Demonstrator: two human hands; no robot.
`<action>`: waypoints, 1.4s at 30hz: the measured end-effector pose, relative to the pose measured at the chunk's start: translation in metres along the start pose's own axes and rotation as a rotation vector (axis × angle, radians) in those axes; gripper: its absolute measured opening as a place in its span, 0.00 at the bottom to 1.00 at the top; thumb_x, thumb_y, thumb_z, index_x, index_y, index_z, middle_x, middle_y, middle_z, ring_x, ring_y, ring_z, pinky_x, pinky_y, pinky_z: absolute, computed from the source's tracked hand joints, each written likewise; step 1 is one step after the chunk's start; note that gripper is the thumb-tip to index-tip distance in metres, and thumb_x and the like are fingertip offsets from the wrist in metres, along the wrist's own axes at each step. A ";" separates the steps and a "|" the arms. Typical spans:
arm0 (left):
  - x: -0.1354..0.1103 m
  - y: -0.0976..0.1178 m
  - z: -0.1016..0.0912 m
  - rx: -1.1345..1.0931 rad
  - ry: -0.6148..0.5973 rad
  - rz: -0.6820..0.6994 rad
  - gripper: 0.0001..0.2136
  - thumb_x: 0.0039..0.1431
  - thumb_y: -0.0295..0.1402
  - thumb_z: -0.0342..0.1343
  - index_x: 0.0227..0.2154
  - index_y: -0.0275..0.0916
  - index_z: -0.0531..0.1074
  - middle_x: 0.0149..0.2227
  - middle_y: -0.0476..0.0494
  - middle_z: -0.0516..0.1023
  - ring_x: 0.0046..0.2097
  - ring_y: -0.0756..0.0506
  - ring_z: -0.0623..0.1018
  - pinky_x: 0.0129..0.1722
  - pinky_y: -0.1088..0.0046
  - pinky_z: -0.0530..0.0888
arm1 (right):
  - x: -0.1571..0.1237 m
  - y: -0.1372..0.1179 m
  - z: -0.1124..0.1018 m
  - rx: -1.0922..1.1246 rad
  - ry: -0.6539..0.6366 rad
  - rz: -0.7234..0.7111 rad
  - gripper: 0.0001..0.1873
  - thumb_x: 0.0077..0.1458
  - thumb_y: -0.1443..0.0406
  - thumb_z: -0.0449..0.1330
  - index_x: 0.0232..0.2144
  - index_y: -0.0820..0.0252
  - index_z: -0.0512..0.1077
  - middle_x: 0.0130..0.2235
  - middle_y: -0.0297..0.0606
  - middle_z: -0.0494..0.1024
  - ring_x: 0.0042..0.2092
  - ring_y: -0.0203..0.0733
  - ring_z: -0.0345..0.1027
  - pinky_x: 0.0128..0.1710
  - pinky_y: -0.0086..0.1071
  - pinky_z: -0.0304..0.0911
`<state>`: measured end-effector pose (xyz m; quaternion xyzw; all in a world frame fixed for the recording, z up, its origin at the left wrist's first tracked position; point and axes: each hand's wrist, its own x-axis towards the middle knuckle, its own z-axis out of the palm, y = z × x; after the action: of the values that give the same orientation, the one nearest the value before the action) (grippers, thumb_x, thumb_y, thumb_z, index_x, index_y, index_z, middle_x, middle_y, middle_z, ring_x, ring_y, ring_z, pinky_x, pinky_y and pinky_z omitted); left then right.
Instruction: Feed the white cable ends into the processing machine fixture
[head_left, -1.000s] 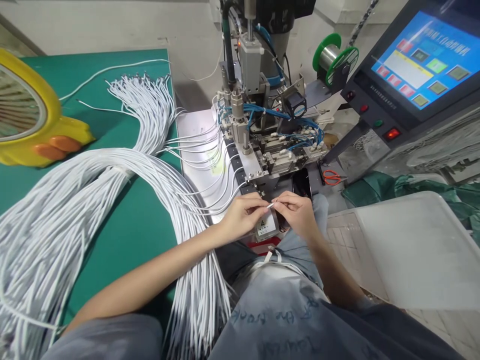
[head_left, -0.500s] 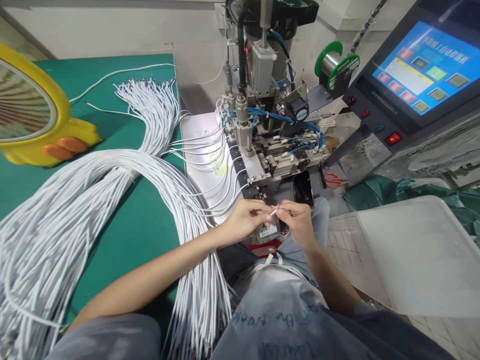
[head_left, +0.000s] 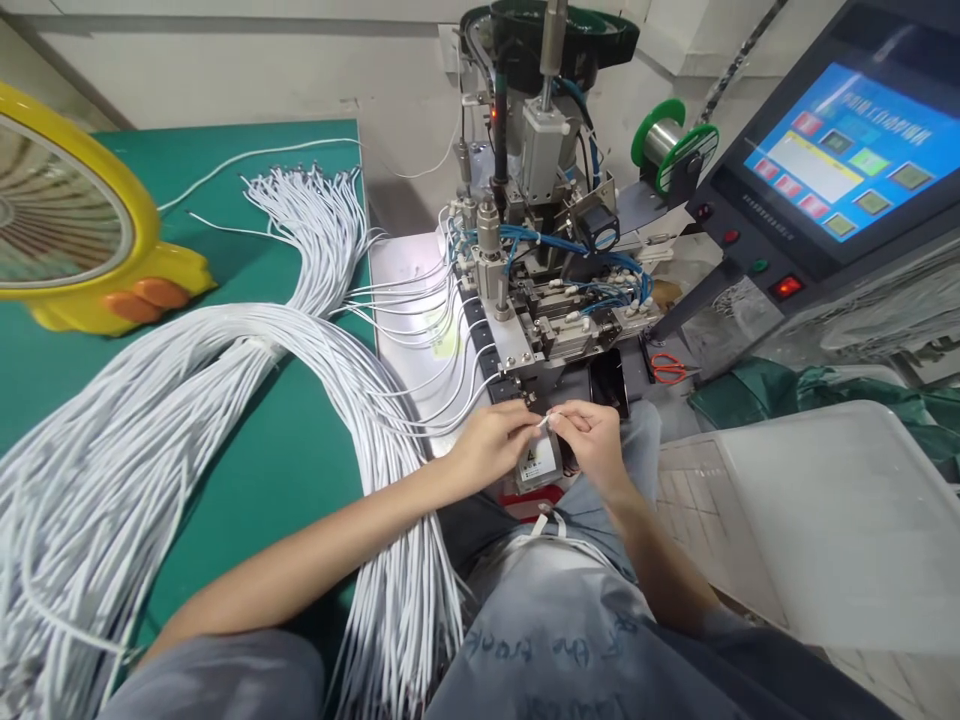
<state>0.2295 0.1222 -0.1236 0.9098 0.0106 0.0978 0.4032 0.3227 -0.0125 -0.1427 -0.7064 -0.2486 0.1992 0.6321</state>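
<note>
Between my two hands is the end of a white cable (head_left: 543, 422), just in front of the machine. My left hand (head_left: 495, 440) pinches it from the left, fingers closed. From the right, my right hand (head_left: 590, 440) has its thumb and fingertips closed at the cable's tip; fine details there are too small to make out. Several white cables run from a large bundle (head_left: 322, 350) into a row of black holders (head_left: 478, 320) on the machine's left side. A box with a white label (head_left: 537, 462) sits just below my fingers.
The machine (head_left: 547, 250) stands ahead, with a solder wire spool (head_left: 664, 143) and a touchscreen (head_left: 847, 150) to the right. Orange-handled scissors (head_left: 667, 368) lie by a dark phone (head_left: 608, 382). A yellow fan (head_left: 142, 240) stands on the green table (head_left: 247, 480). A white plastic bin (head_left: 840, 510) is at right.
My fingertips have drawn closer together on the cable end, and the left hand has turned slightly. The whole view has shifted a little; cables in the holders look unchanged.
</note>
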 end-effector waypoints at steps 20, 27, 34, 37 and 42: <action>0.015 -0.010 -0.016 0.668 -0.339 -0.134 0.19 0.60 0.23 0.40 0.52 0.36 0.65 0.35 0.42 0.66 0.26 0.50 0.71 0.29 0.73 0.70 | 0.047 0.043 0.008 0.098 -0.152 0.142 0.11 0.43 0.59 0.60 0.23 0.63 0.70 0.26 0.37 0.73 0.30 0.38 0.66 0.36 0.33 0.63; 0.016 -0.007 -0.019 0.721 -0.403 -0.119 0.21 0.60 0.22 0.38 0.55 0.38 0.62 0.37 0.41 0.64 0.27 0.49 0.72 0.29 0.70 0.72 | 0.052 0.044 0.007 0.071 -0.203 0.152 0.11 0.42 0.59 0.58 0.22 0.62 0.68 0.24 0.36 0.71 0.28 0.37 0.64 0.33 0.32 0.61; 0.015 -0.013 -0.016 0.765 -0.406 -0.063 0.21 0.60 0.22 0.40 0.55 0.36 0.61 0.38 0.40 0.65 0.28 0.47 0.73 0.29 0.69 0.72 | 0.052 0.045 0.010 0.040 -0.194 0.188 0.12 0.42 0.57 0.56 0.21 0.62 0.67 0.22 0.34 0.67 0.26 0.34 0.59 0.28 0.29 0.56; 0.015 -0.014 -0.016 0.778 -0.400 -0.038 0.20 0.60 0.22 0.40 0.55 0.36 0.61 0.39 0.40 0.65 0.28 0.47 0.73 0.28 0.69 0.72 | 0.052 0.044 0.011 0.048 -0.186 0.185 0.13 0.43 0.57 0.57 0.23 0.62 0.67 0.23 0.34 0.67 0.26 0.34 0.58 0.25 0.28 0.54; 0.015 -0.011 -0.017 0.781 -0.403 -0.025 0.18 0.60 0.22 0.40 0.52 0.35 0.63 0.39 0.40 0.65 0.28 0.47 0.73 0.29 0.68 0.73 | 0.055 0.043 0.009 -0.025 -0.182 0.107 0.12 0.44 0.57 0.57 0.23 0.62 0.67 0.24 0.35 0.68 0.27 0.35 0.59 0.25 0.28 0.53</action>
<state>0.2415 0.1437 -0.1178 0.9947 -0.0213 -0.0978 0.0242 0.3653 0.0243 -0.1848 -0.7054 -0.2695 0.2931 0.5865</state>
